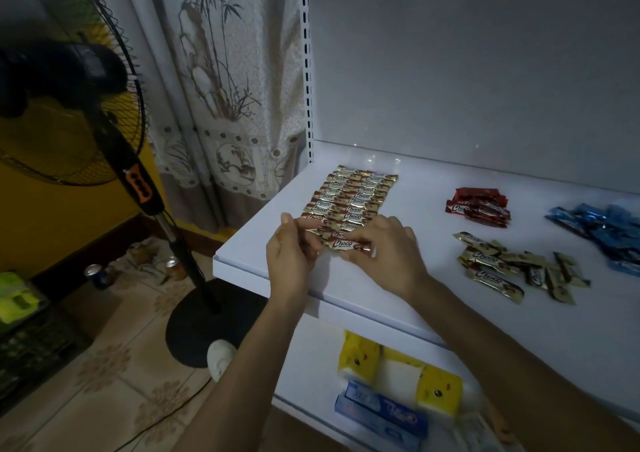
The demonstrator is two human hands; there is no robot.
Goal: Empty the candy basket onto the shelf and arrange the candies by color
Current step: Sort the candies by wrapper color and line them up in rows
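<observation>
Gold foil Choco candy point(346, 244) pinched at both ends just above the smooth white shelf point(398, 299).
The flat, crinkled oblong runs roughly 9-to-3 o'clock. The left hand point(291, 254) pinches its 9 o'clock end and the right hand point(384, 251) its 3 o'clock end, at the near end of a tidy gold row point(349, 195). A loose gold pile point(512, 268), red candies point(478, 207) and blue candies point(602, 230) lie toward 3 o'clock.
</observation>
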